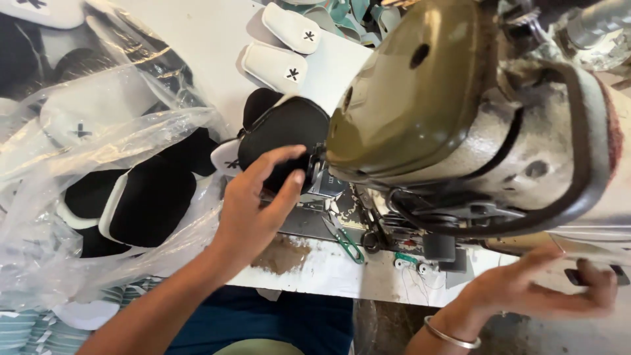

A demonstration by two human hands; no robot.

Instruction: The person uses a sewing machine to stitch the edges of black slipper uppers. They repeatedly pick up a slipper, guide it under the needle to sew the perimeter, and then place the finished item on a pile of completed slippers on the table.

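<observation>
Not much room on the white table [197,39]: crowded on the left by a big clear crinkly plastic bag [79,164] full of black and white pieces, blocked on the right by a large old olive-green and grey sewing machine [460,112]. Front table edge close to the body, chipped brown in one spot.

Left hand [253,204] up by the machine's needle end, fingers [279,161] curled loosely, holding the black rounded padded cloth piece [282,135]. Thumb pressed on its lower side.

Right hand [545,286] low beside the machine's right end, fingers stretched out flat and loose, holding nothing. Thin silver bangle [450,334] on that wrist.

Black piece: soft, curved, white at its left edge, touching the machine's end. Small green-handled snips [345,240] lying just below it. Two white padded pieces with black star marks [282,46] farther back on the table.
</observation>
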